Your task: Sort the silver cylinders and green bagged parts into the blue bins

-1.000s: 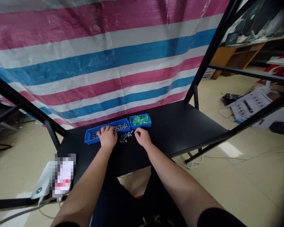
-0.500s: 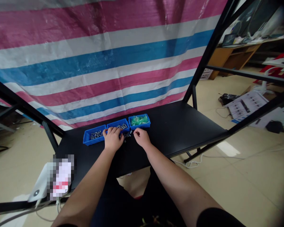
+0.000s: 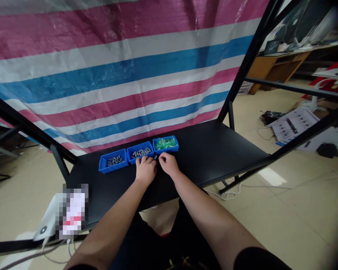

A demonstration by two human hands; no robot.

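My left hand (image 3: 146,170) rests palm down on the black table, just in front of the middle blue bin (image 3: 138,162). Its fingers are slightly apart and cover the spot beneath. Close beside it, my right hand (image 3: 169,164) is closed, thumb and fingertips pressed together; anything inside is too small to make out. Between the two hands shows a small metallic piece (image 3: 155,157). Many small silver-grey metal parts (image 3: 141,152) lie in the middle bin. Smaller dark and silver pieces (image 3: 115,161) fill part of the left blue bin (image 3: 102,165).
The right blue bin (image 3: 166,150) holds green and clear pieces (image 3: 165,143). A striped tarp (image 3: 129,82) hangs behind the black table (image 3: 214,150). Black frame posts (image 3: 236,78) stand at both sides. A white device with cables (image 3: 48,219) is at the lower left.
My left hand has moved right, from over the left and middle bins to the table beside my right hand. It now covers loose parts seen there before. My right hand has barely moved.
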